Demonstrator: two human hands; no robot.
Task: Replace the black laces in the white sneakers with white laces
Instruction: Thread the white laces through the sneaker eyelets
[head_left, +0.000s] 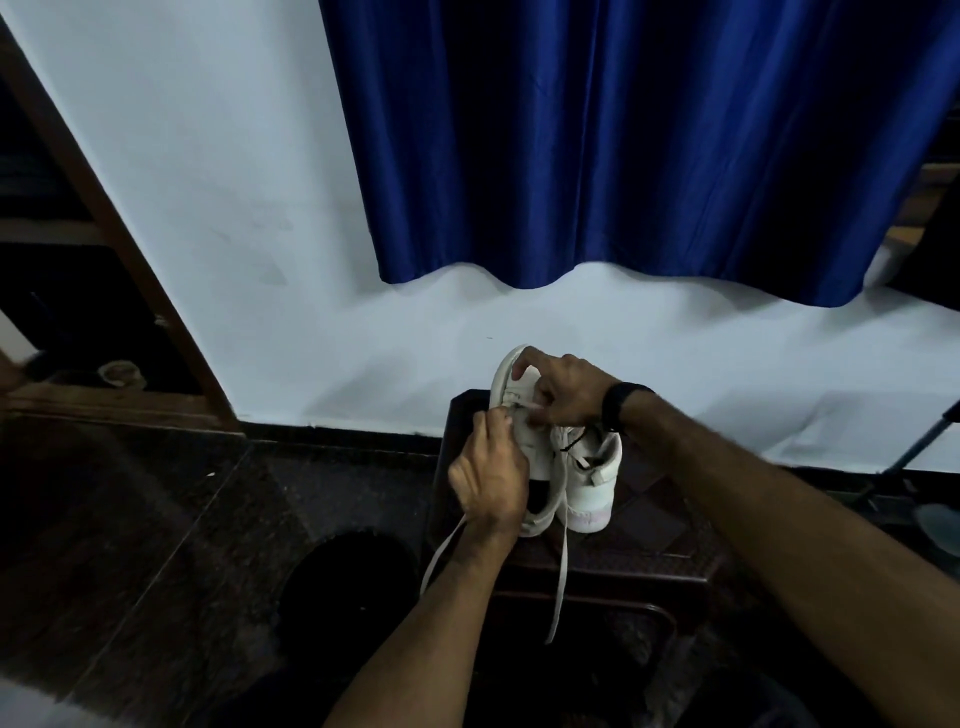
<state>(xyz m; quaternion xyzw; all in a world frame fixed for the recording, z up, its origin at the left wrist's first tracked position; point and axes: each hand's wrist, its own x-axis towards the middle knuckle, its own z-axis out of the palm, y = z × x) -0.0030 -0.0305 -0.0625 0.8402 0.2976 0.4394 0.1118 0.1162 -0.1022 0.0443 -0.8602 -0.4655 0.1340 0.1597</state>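
Two white sneakers (582, 467) stand on a dark surface (649, 525) by the wall. The left hand (488, 478) pinches a white lace (562, 561) at the near sneaker's eyelets. The right hand (563, 389) grips its toe, fingers curled; a black lace (577, 441) shows on the other sneaker.

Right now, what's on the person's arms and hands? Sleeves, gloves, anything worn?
Both forearms are bare, with no sleeves in view. No gloves on the left hand or right hand. The right wrist carries a black band, like a watch or fitness tracker. No rings can be made out.
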